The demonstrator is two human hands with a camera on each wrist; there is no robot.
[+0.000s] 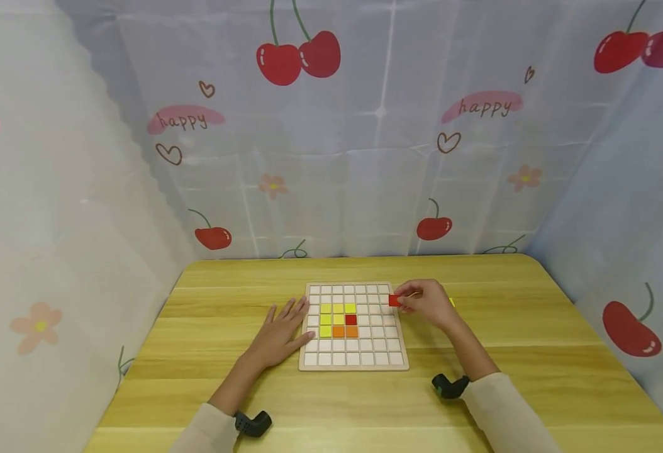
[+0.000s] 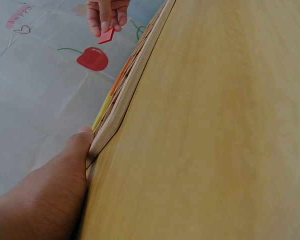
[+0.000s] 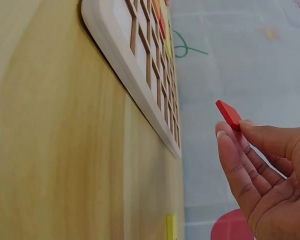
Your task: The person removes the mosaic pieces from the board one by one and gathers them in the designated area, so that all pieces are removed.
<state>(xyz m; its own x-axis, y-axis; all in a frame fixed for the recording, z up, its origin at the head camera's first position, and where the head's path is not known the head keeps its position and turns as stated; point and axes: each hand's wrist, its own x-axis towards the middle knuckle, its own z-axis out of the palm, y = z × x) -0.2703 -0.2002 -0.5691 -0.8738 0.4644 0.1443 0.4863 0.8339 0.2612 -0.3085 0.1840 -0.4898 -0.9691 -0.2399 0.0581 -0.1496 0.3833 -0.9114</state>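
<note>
A square wooden grid board (image 1: 354, 367) lies on the table, its cells white except for a patch of yellow tiles (image 1: 326, 319), two orange tiles (image 1: 345, 331) and one red tile (image 1: 351, 319). My left hand (image 1: 277, 333) rests flat at the board's left edge, fingers spread, the thumb (image 2: 80, 142) touching the frame. My right hand (image 1: 428, 304) pinches a loose red tile (image 1: 393, 301) between thumb and fingers above the board's upper right edge. The right wrist view shows that tile (image 3: 228, 114) tilted in the fingertips of the right hand (image 3: 270, 170).
Something yellow (image 1: 452, 302) lies on the table (image 1: 479, 402) behind the right hand; the right wrist view shows a yellow piece (image 3: 171, 226) right of the board. A cherry-printed curtain (image 1: 354, 189) hangs around the table's back and sides.
</note>
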